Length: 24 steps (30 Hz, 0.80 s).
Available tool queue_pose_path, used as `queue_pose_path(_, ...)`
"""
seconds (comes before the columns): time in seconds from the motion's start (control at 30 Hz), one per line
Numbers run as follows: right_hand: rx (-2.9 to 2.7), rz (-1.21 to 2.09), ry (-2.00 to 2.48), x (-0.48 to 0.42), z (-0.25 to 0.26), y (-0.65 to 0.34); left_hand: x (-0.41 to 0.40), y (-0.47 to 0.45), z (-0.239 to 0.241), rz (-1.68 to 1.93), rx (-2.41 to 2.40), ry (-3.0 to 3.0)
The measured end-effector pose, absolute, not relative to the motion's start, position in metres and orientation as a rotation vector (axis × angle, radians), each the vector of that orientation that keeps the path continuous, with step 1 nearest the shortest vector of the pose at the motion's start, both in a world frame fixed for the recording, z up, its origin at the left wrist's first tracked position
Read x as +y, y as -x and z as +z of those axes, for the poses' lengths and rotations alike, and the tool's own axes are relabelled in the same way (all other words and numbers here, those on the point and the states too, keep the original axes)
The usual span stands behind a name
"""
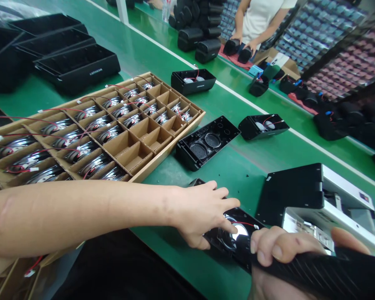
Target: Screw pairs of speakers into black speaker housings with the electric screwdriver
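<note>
My left hand (206, 212) reaches across from the left and lies over a black speaker housing (250, 220), its fingers spread. Inside that housing sits a round speaker driver (240, 230) with a red wire; my left fingers partly cover it. My right hand (287, 246) is wrapped around a black power screwdriver (328, 273) with a ribbed body. The screwdriver's front end is over the housing beside the driver. Its tip is hard to make out, and no screw shows there.
A cardboard divider box (162, 160) with several wired drivers stands at left. More black housings (208, 141) lie beyond my hands. A silver-and-black machine (293, 191) stands at right. Housings (78, 62) are stacked at far left. Across the green table, a person (262, 21) handles black parts.
</note>
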State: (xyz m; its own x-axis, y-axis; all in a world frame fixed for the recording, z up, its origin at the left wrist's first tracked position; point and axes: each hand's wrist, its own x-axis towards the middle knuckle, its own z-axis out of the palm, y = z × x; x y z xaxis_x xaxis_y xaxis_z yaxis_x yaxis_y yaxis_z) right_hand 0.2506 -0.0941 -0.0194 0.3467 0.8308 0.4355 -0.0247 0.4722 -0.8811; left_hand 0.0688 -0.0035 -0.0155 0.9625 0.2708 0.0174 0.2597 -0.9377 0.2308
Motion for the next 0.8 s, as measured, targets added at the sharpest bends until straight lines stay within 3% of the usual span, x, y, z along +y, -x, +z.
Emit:
queue_pose_path(0.43, -1.303, 1.183, 0.78, -0.098, -0.022, -0.268, -0.005, -0.068, -0.02, 0.214, 0.336, -2.906)
queue_pose_path(0.8, -1.178, 1.03, 0.789, -0.091, -0.012, -0.25, -0.007, -0.067, -0.013, 0.186, 0.387, -2.858)
